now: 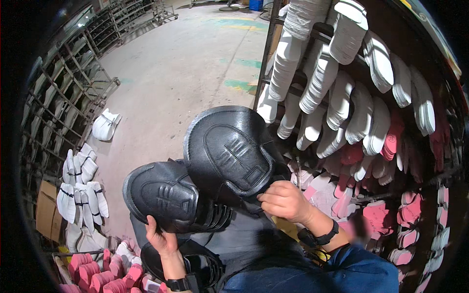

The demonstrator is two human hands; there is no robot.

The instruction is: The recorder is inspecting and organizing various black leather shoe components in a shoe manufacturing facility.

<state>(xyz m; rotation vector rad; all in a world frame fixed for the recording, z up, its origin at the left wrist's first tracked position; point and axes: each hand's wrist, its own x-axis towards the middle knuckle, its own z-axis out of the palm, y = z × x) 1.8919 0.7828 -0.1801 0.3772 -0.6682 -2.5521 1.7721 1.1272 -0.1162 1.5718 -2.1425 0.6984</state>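
Note:
Two stacks of black leather pieces that look like shoe uppers rest against my lap, each with a rounded end and stitched, raised lines. My left hand [161, 238] grips the lower edge of the left black upper [166, 195], thumb on its side and the other fingers mostly hidden. At the lower right edge of the larger right black upper [229, 151], my right hand [285, 200] has its fingers curled in a pinch. Several layered edges show on the left stack. Below my left hand sits another black piece [207, 266], partly hidden by my wrist.
On my right stands a rack with bundles of white insole-shaped pieces [320, 73] and pink ones [376, 217]. Bound white bundles [80, 202], a cardboard box [49, 210] and pink bundles [100, 273] lie to the left. Metal racks [68, 78] line the concrete floor [181, 58].

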